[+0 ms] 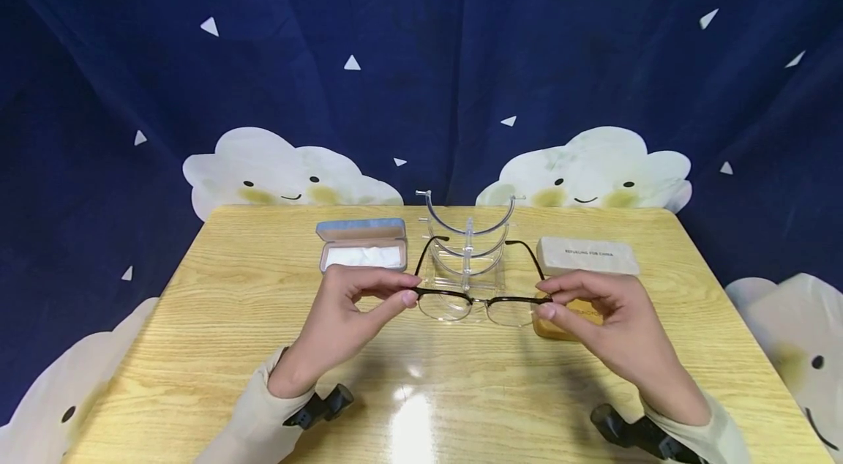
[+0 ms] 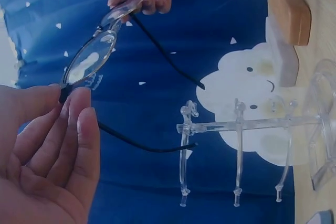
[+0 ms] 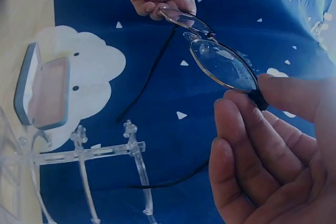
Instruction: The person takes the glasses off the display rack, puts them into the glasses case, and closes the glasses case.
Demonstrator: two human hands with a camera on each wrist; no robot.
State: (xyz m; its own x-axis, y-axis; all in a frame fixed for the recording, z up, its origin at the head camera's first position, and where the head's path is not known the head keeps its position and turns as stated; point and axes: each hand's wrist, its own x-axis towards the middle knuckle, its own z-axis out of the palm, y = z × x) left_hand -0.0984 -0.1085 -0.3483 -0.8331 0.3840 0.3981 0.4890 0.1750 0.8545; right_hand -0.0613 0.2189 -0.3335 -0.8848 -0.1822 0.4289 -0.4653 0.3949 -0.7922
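A pair of eyeglasses (image 1: 504,298) with black upper rims is held up over the table, its temples unfolded and pointing away from me. My left hand (image 1: 352,321) pinches the left end of the frame between thumb and fingers. At the opposite end, the right hand (image 1: 609,325) pinches the frame's corner in the same way. In the left wrist view the black temples of the eyeglasses (image 2: 86,59) reach toward a clear plastic display rack (image 2: 239,124). That rack (image 1: 468,252) stands just beyond the eyeglasses, with several curved arms stacked one above another.
An open glasses case (image 1: 361,227) with a white cloth (image 1: 364,257) inside lies left of the rack. To the right are a white closed case (image 1: 588,256) and a tan case (image 1: 556,332), partly hidden by the right hand. The wooden table (image 1: 217,303) ends at a dark blue curtain (image 1: 421,47).
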